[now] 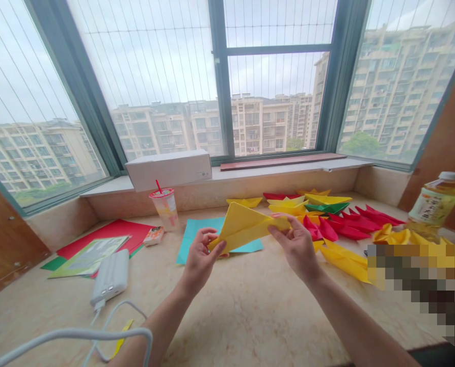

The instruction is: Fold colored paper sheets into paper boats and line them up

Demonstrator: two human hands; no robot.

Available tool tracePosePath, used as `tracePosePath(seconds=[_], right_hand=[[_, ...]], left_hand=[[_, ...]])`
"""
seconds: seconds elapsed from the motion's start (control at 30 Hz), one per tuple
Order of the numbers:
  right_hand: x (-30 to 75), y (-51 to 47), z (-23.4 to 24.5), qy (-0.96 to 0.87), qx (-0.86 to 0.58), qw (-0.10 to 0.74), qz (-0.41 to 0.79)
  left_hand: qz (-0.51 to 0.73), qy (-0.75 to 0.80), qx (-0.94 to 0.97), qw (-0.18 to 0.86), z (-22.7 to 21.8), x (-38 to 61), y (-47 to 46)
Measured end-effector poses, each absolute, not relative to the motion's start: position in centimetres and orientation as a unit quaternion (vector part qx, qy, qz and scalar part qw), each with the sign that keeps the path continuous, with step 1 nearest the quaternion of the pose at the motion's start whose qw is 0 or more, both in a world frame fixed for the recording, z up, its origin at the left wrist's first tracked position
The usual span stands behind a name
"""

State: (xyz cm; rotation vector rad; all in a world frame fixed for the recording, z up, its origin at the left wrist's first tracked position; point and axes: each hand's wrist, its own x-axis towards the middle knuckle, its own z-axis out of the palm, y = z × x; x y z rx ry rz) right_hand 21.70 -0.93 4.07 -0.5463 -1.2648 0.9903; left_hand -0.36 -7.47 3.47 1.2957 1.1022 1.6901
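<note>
Pinched fast, the angular, folded yellow paper [246, 227]: left hand's [200, 258] fingers clamped its eight o'clock, right hand's [299, 248] its three!

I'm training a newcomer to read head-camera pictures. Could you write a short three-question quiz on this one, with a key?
1. Multiple choice: what do the left hand and right hand hold between them?
a) a green paper boat
b) a piece of folded yellow paper
c) a white power bank

2. True or false: in this view, the cup stands to the right of the bottle.

3. Short answer: what colour is the flat sheet that shows partly behind the folded yellow paper?

Key:
1. b
2. False; the cup stands well to the left of the bottle.
3. Light blue.
</note>
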Motion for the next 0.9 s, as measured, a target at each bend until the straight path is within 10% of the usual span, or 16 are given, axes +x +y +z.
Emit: tracePosePath(seconds=[0.3,0.9], right_hand=[[21.5,-0.7,3.6,-0.523,-0.200,0.705,0.435],[22.7,0.3,2.9,-0.665,-0.268,0.624,0.311]], left_hand=[[0.500,0.434,0.608,0.438,2.3,0.0,-7.8],[0.581,0.436,0.633,0.268,3.2,-1.0,-7.5]])
